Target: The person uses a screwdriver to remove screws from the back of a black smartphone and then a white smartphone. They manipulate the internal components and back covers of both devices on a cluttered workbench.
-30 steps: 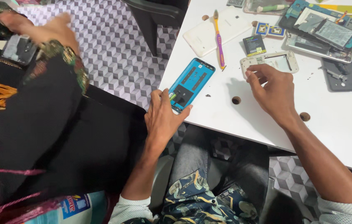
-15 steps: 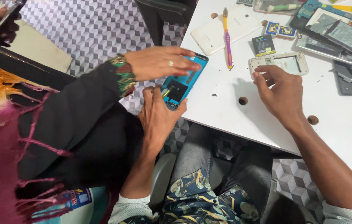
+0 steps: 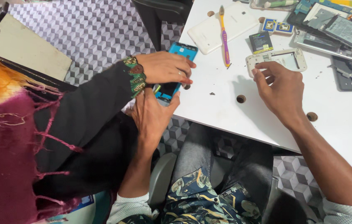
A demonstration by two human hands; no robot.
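Head view: left hand [image 3: 153,114] grips the glossy blue phone frame [image 3: 176,72] at the smooth white counter's [image 3: 225,112] left edge, while the right hand's [image 3: 279,91] loose fingertips touch a white rectangular bezel [image 3: 277,60].

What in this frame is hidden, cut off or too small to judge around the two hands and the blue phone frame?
- Blue phone frame, head view: its middle is covered by another person's hand.
- Left hand: its fingertips lie under the frame's lower end, so the grip is unclear.
- Right hand: contact with the white phone frame is too close to tell.
- Opened phone: cut by the top edge.
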